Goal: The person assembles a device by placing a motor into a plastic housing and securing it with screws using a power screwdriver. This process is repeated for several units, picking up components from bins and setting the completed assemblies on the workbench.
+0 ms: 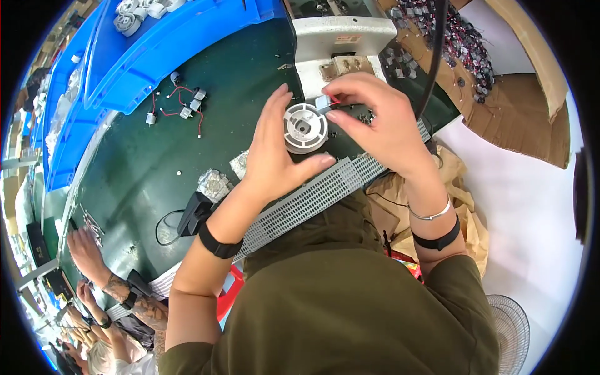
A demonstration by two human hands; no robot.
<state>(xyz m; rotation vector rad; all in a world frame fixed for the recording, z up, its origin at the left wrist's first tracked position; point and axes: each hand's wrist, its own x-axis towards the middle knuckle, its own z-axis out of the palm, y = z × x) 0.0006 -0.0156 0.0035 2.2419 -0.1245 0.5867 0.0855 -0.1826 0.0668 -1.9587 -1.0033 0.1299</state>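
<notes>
My right hand [381,122] pinches a small silvery motor [323,104] with red wires between thumb and fingertips. The motor is at the upper right rim of a round white plastic housing [305,128], which has a ring-shaped wall and a hub in its middle. Around the left side of the housing curves my left hand [269,153], its fingers stretched out and its thumb apart below. Whether it touches the housing is hard to make out. Right behind both hands stands a pale metal bench machine [344,37].
Loose motors with red wires [186,112] lie on the green table [137,181]. Blue bins [181,47] with white parts stand far left. A cardboard box [525,125] with many motors is at right. A perforated grey strip [300,203] edges the table. A co-worker's hand [87,256] is at left.
</notes>
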